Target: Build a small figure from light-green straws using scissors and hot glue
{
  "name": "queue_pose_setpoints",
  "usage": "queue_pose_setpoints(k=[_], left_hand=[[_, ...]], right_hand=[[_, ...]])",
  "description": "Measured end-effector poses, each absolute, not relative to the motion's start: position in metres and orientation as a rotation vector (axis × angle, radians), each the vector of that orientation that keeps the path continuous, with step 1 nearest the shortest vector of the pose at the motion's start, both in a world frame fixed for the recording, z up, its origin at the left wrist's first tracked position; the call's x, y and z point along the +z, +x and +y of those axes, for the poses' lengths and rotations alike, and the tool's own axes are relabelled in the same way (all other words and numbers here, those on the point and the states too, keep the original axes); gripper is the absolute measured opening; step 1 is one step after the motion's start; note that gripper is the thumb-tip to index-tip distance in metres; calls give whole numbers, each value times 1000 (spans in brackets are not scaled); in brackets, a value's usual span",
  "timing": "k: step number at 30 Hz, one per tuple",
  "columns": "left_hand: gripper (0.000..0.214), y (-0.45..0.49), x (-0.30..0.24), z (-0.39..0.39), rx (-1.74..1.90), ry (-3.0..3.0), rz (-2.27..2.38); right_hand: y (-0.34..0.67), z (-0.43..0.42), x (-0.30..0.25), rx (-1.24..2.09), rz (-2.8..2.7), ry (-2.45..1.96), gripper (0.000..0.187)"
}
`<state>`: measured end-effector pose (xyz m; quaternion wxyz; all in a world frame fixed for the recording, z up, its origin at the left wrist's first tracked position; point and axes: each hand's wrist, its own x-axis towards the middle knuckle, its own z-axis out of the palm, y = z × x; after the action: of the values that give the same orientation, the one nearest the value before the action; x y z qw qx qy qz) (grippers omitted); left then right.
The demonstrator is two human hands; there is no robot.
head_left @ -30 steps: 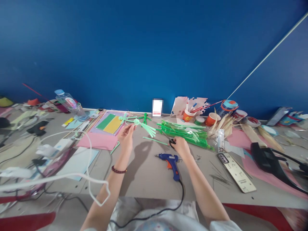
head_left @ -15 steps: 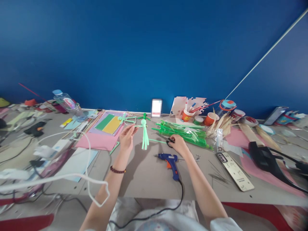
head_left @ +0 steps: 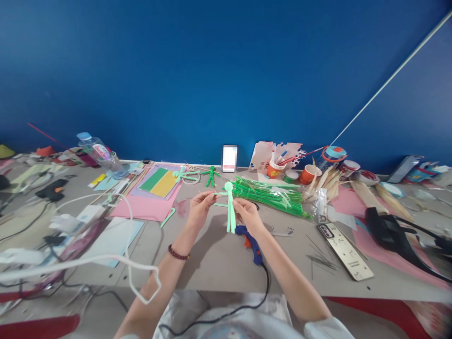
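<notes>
A light green pipe-cleaner figure (head_left: 230, 214) hangs upright between my hands, with a round head and long legs. My left hand (head_left: 202, 205) pinches the tip of its outstretched arm. On the other side, the fingers of my right hand (head_left: 248, 214) close on its body just below the head. Under my right hand lies a blue glue gun (head_left: 257, 252), its nozzle hidden. Black scissors (head_left: 256, 205) are mostly covered by that hand. Farther back are a small dark green figure (head_left: 211, 176) and another light green figure (head_left: 185, 174).
Bagged green pipe cleaners (head_left: 268, 195) lie right of centre. A phone (head_left: 345, 252) and thin wires (head_left: 321, 262) are at the right. Coloured sheets (head_left: 132, 207) and a plastic bottle (head_left: 100, 153) stand left. A white cable (head_left: 130, 245) loops near my left forearm.
My right hand has left the scissors and taken hold of the figure's body. My left hand has carried the figure right and slightly lower.
</notes>
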<state>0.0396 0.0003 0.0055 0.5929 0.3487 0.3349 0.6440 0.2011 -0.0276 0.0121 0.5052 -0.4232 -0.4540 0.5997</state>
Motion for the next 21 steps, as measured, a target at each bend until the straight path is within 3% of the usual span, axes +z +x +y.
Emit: queue_pose_setpoints(k=[6,12,21], left_hand=[[20,45,7,-7,1381,945,833],[16,51,4,-12,1397,1167,833],[15,53,2,-14,1479,1644,1020]], right_hand=[[204,-31,18,1589,-930,-850,42],[205,-31,16,1757,-707,-779,30],[200,-28,7,1487,-617,-965,28]])
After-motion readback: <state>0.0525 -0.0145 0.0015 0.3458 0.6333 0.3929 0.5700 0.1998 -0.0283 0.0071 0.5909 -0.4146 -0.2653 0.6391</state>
